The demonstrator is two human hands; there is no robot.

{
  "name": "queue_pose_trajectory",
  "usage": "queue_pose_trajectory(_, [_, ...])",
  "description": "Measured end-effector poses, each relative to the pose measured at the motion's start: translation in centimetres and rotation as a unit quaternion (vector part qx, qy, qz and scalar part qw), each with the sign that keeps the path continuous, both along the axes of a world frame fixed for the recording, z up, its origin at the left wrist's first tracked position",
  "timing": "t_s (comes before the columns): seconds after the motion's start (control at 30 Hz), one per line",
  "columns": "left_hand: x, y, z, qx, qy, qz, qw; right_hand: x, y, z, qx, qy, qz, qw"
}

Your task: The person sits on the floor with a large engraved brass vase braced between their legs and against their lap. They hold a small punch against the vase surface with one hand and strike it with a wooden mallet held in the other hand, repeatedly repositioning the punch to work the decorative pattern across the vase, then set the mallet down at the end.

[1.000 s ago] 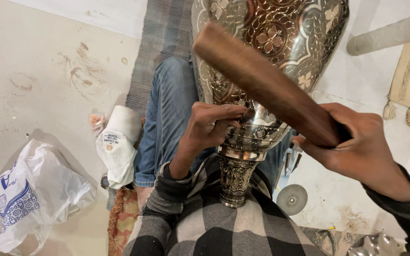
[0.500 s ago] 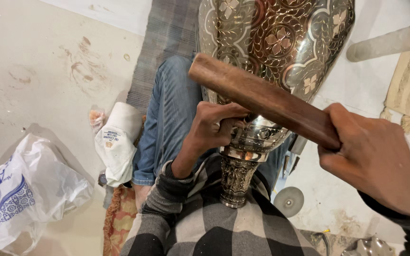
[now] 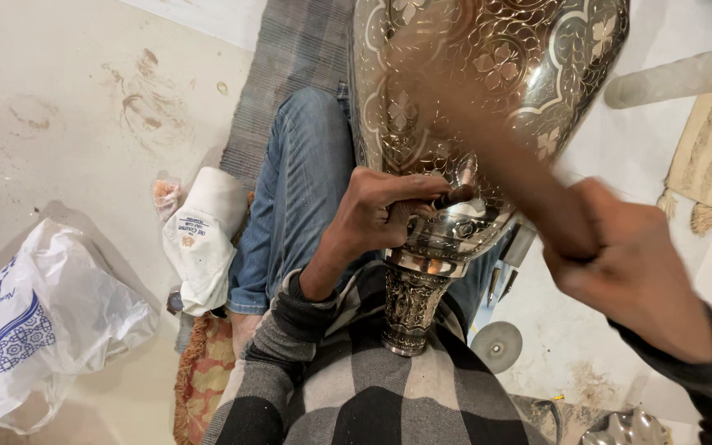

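The engraved metal vase [image 3: 488, 107] lies braced against the lap; left hand [image 3: 381, 216] pinches a small punch [image 3: 455, 198] (steadying it), right hand [image 3: 632, 272] fists around a blurred wooden mallet [image 3: 496, 156].

Lighting bright and even, soft, probably from overhead; no hard-edged shadows. Faint shadow on the pale floor [image 3: 67, 99] under the white plastic bag [image 3: 39, 330]. Engraved metal vase [image 3: 488, 99] throws many small specular glints, strongest on the polished band near its neck. Heavy motion blur on the wooden mallet [image 3: 496, 156] and right hand [image 3: 636, 272]; mallet reads as a brown smear over the vase. Left hand [image 3: 381, 214], jeans and checked sleeve sharp. Wide-angle stretch at frame edges. Floor highlights near clipping top right.
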State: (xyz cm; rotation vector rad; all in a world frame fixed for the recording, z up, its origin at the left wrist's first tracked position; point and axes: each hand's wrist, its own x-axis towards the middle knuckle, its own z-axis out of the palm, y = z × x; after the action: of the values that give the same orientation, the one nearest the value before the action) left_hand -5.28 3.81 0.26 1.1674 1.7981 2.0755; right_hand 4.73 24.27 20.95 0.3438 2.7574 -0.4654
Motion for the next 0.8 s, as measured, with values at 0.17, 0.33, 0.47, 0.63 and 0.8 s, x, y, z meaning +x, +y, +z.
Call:
queue_pose_trajectory(0.17, [-0.1, -0.2, 0.6, -0.003, -0.006, -0.013, 1.0, 1.1, 0.9, -0.3, -0.057, 0.009, -0.042, 0.997])
queue_pose_trajectory(0.33, [-0.4, -0.3, 0.6, 0.011, -0.001, -0.012, 1.0, -0.3, -0.7, 0.5, 0.006, -0.015, 0.015, 1.0])
queue_pose_trajectory(0.47, [-0.5, -0.2, 0.4, 0.003, 0.01, -0.003, 1.0, -0.2, -1.1, -0.1, -0.023, 0.058, -0.008, 0.998])
queue_pose_trajectory(0.63, [-0.5, -0.1, 0.4, 0.029, -0.008, -0.024, 0.999, 1.2, 0.5, -0.2, -0.013, -0.012, -0.034, 0.999])
queue_pose_trajectory(0.8, [-0.6, -0.3, 0.1, 0.05, 0.019, -0.024, 0.998, 1.5, 0.8, -0.8, 0.019, 0.042, 0.01, 0.999])
